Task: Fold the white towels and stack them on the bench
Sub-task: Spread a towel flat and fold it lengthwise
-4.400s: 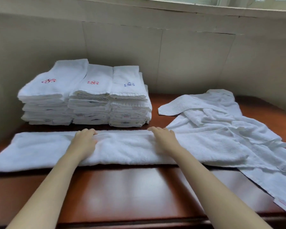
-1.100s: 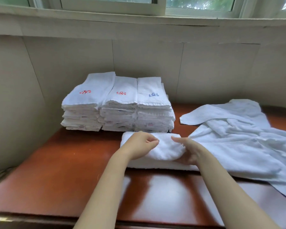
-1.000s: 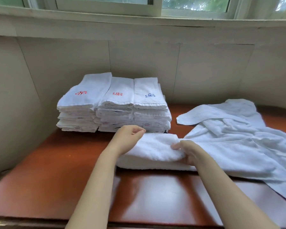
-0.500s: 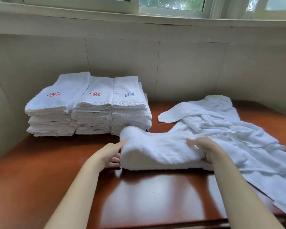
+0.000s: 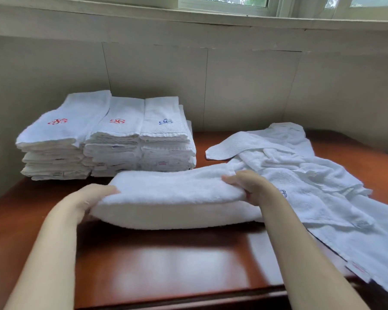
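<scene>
Pale tiled wall [image 5: 251, 86] behind, window frame [image 5: 278, 7] along the top. Reddish-brown polished desk [image 5: 166, 269] below. Left hand [image 5: 92, 200] grasps the left end of a folded white towel [image 5: 173, 198], thumb on top, fingers hidden beneath. Right hand [image 5: 249, 184] grasps the towel's right end, fingers curled over the top edge. Towel spans between both hands; its middle sags, and whether it touches the desk cannot be told. Beyond the left hand, against the wall: stacks of folded towels [image 5: 112, 139], three side by side, red and blue embroidery on the top ones. Right of the right hand: loose white towels [image 5: 318, 189] spread on the desk, one corner hanging over the near edge.
</scene>
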Action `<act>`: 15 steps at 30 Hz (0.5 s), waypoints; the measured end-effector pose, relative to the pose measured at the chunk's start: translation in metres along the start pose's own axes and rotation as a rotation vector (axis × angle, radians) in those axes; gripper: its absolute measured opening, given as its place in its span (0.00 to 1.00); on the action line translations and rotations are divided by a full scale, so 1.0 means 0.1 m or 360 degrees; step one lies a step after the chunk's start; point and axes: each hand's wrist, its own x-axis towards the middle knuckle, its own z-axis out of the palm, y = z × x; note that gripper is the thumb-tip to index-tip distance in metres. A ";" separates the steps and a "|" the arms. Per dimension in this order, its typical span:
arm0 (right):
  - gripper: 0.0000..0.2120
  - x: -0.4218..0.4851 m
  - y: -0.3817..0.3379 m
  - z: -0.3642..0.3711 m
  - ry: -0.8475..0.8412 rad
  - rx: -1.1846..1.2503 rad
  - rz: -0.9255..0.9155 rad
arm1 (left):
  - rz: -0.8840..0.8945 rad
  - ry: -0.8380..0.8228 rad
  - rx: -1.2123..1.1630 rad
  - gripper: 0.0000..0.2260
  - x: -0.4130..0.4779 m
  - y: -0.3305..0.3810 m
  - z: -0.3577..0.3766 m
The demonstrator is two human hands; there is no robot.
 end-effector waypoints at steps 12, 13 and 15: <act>0.21 -0.01 0.00 -0.37 0.0423 -0.0617 0.0024 | 0.0109 -0.0139 0.0546 0.33 0.03 -0.04 0.34; 0.23 -0.02 0.04 -0.38 0.0422 -0.0678 0.0084 | 0.0120 -0.0111 0.0603 0.33 0.02 -0.03 0.35; 0.23 -0.05 0.10 -0.38 0.0407 -0.0799 0.0184 | 0.0114 -0.0100 0.0625 0.33 0.02 -0.01 0.36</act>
